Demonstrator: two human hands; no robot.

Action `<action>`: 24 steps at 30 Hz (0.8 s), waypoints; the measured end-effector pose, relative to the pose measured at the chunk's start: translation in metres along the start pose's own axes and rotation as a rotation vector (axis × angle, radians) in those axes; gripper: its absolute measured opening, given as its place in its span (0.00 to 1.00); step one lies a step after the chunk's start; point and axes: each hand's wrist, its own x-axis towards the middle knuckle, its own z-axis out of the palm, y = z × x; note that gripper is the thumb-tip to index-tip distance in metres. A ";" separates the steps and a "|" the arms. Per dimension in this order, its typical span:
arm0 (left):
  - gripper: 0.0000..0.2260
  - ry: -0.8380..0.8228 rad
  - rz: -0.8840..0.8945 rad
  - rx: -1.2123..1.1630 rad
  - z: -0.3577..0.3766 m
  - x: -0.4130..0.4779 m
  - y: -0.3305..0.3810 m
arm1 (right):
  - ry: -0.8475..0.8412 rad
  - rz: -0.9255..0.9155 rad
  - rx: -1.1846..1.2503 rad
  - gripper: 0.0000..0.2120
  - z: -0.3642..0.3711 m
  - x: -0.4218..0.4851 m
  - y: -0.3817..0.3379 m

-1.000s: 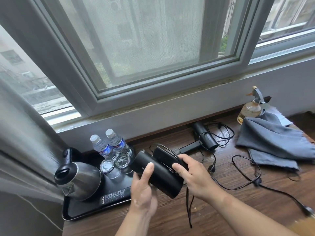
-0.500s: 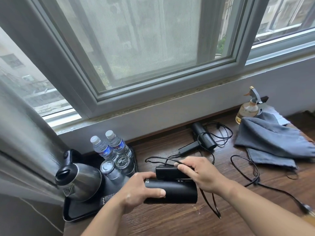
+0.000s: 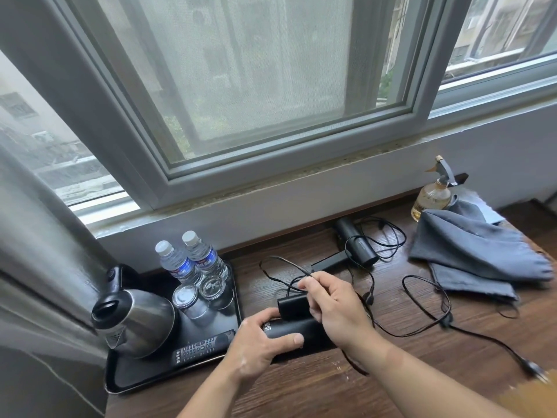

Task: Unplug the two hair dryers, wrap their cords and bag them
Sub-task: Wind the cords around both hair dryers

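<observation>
Lower centre: near hair dryer [image 3: 287,328], raised and tilted a second ago, now lies flat on table [image 3: 331,387]. left hand [image 3: 259,342] clamps its barrel; right hand [image 3: 334,306] has left folded handle, now pinches cord [image 3: 283,260] loop above it. Wrapping likely starting. Centre right: second hair dryer [image 3: 358,248], cord loose; grey bags [image 3: 470,251] unused
</observation>
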 end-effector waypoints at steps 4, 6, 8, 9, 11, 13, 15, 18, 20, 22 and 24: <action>0.30 -0.036 -0.011 0.016 0.013 -0.003 -0.004 | 0.039 0.068 0.246 0.10 0.018 0.002 -0.003; 0.30 -0.053 0.017 0.027 0.018 -0.005 -0.004 | 0.045 0.068 0.302 0.11 0.023 0.003 -0.005; 0.29 -0.065 0.038 0.041 0.021 -0.007 -0.005 | 0.071 0.052 0.331 0.11 0.025 0.004 -0.007; 0.29 -0.063 0.040 0.060 0.022 -0.007 -0.005 | 0.084 0.040 0.337 0.11 0.027 0.005 -0.007; 0.30 -0.065 0.044 0.088 0.025 -0.008 -0.006 | 0.098 0.019 0.352 0.11 0.030 0.006 -0.008; 0.29 -0.055 0.031 0.112 0.028 -0.007 -0.006 | 0.093 0.000 0.352 0.11 0.034 0.007 -0.009; 0.27 -0.035 0.029 0.112 0.032 -0.007 -0.005 | 0.095 -0.018 0.324 0.10 0.037 0.006 -0.008; 0.23 -0.023 0.033 0.090 0.036 -0.007 -0.003 | 0.105 -0.050 0.229 0.10 0.037 0.007 -0.003; 0.21 -0.005 0.016 0.081 0.036 -0.006 -0.004 | 0.101 -0.056 0.139 0.10 0.037 0.007 -0.001; 0.19 -0.002 -0.014 0.079 0.035 -0.005 -0.006 | 0.080 -0.055 0.053 0.11 0.035 0.007 -0.001; 0.17 0.002 -0.034 0.092 0.033 -0.004 -0.009 | 0.058 -0.068 -0.055 0.10 0.028 0.009 -0.003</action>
